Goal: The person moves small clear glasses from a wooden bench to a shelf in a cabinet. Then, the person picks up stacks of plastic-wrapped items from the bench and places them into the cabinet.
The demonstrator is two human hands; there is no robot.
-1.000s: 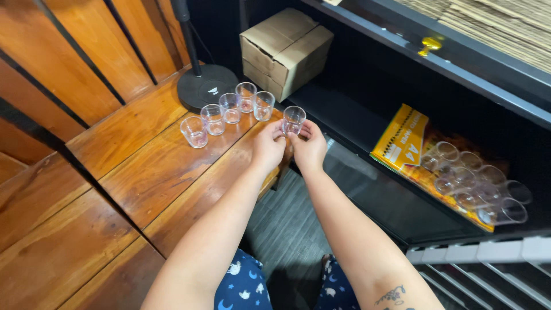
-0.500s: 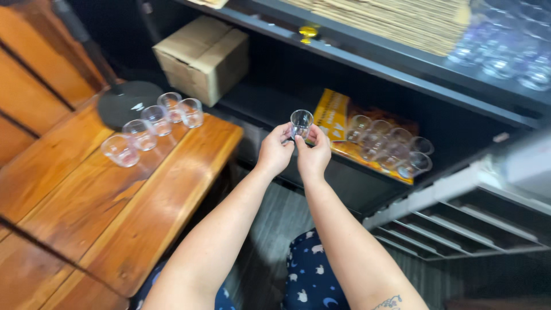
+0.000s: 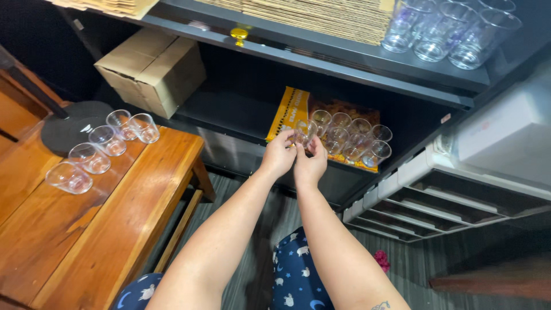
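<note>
On the wooden bench (image 3: 115,224) at the far left stands a row of five small clear glasses (image 3: 94,150), running from the bench's near left edge up toward the black round stand base (image 3: 72,127) and the cardboard box (image 3: 150,70) behind it on the dark lower shelf (image 3: 229,117). Further right, the left hand (image 3: 278,156) and the right hand (image 3: 310,165) meet at the front of that shelf, fingertips of both pinched narrowly around one small clear glass (image 3: 305,131), which is held upright in the air just in front of an orange and yellow paper pack (image 3: 290,112) lying on the shelf. Just beside the held glass, to its right, a cluster of similar empty glasses (image 3: 351,138) stands on top of the pack, packed close and touching one another. Above, the upper shelf (image 3: 344,54) carries flattened corrugated cardboard (image 3: 321,17) and, at the far right, taller clear tumblers (image 3: 453,28). The risk, as I judge it, lies in the tight spacing: the held glass could knock a neighbour in the cluster and tip it, since the glasses rest on a paper pack that looks slightly sloped. A fingertip-only hold on smooth glass could also slip.
</note>
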